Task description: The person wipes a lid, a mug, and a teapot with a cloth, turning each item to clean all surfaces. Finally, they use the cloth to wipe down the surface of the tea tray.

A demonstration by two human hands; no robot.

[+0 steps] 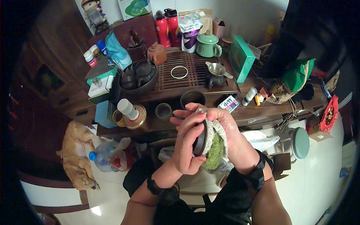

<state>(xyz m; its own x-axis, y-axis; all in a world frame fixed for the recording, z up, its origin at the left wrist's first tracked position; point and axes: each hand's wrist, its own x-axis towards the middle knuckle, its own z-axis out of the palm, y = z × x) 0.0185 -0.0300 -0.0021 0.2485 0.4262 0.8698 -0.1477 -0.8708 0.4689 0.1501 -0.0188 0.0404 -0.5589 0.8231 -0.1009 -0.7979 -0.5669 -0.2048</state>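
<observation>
My left hand (185, 146) wraps round a dark round cup (200, 139), tilted on its side in front of me. Pressed against the cup's mouth side is a cloth (214, 155), fuzzy green on one face and beige along its folded edge. My right hand (229, 129) grips this cloth, and its fingertips meet those of my left hand at the top. The inside of the cup is hidden by the cloth and fingers. Just beyond my hands stand a dark bowl (193, 98) and a small dark cup (164, 111) on the wooden table (150, 129).
A slatted tea tray (168, 80) carries a white ring (179, 72), a brown teapot (156, 53) and a metal strainer (216, 69). Left of it is a large black bowl (123, 88) with dark pots. A dog (77, 153) lies on the floor; a stool (300, 143) stands right.
</observation>
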